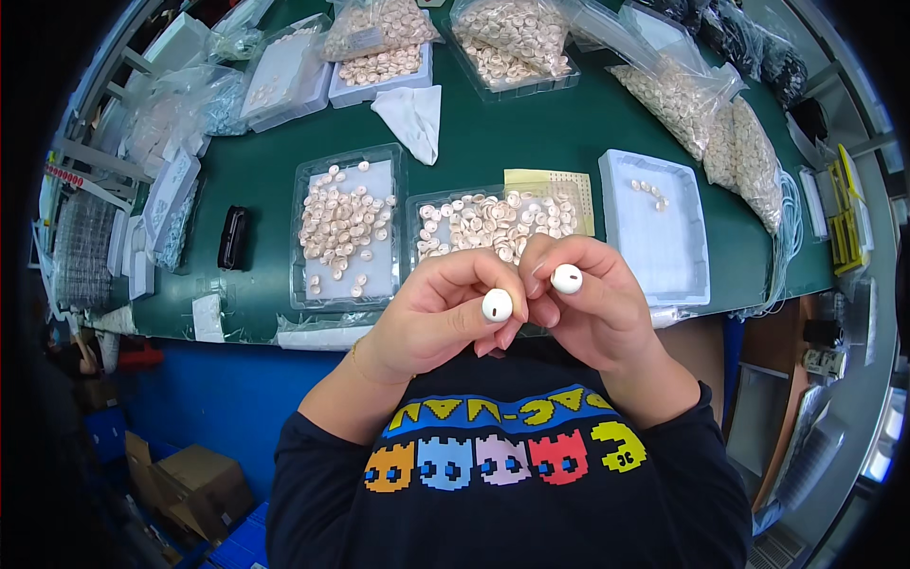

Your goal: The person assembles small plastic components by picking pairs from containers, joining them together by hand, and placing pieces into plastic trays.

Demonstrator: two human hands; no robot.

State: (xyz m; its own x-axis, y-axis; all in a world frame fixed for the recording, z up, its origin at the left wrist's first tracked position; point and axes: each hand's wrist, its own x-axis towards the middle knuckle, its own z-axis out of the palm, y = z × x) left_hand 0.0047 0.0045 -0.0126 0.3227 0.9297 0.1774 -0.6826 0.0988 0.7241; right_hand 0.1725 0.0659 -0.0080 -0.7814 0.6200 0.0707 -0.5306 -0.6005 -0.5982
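Observation:
Close together in front of my chest, both hands are closed in a pinch. My left hand grips a small round white earbud shell with a dark oval slot, between thumb and fingers. In my right hand is a similar white earbud shell, its slot also facing up. The fingertips of the two hands nearly meet; whether they touch cannot be made out. Just beyond them lies a clear tray of many pale shells, partly hidden by my hands.
Another clear tray of pale shells stands to the left. A white tray with several small pieces lies right. Farther back are a white cloth, filled bags and a bundle of pale cords. A black case rests at left.

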